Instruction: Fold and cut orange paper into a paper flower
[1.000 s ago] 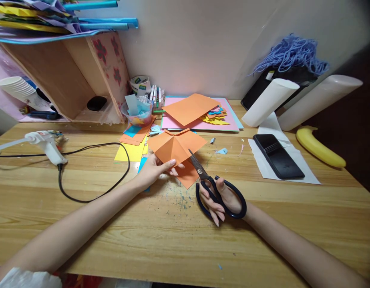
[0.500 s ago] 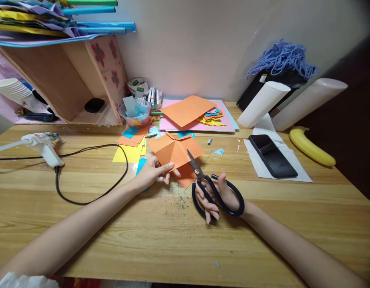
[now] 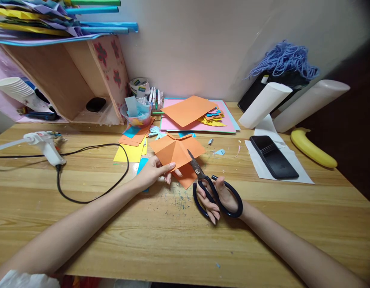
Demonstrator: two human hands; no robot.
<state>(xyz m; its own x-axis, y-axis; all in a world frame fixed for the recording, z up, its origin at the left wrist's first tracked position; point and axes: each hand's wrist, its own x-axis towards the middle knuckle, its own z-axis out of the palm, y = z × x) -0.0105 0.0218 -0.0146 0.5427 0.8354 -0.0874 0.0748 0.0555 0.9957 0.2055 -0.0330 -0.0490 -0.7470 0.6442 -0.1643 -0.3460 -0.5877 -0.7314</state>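
scissors blades closed further into orange paper.

Wooden table (scuffed) bears phone, banana.

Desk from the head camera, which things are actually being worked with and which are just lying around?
In use:
left hand holding the folded orange paper
right hand gripping the black scissors

Lying about:
glue gun
phone
banana
paper cups
blue yarn
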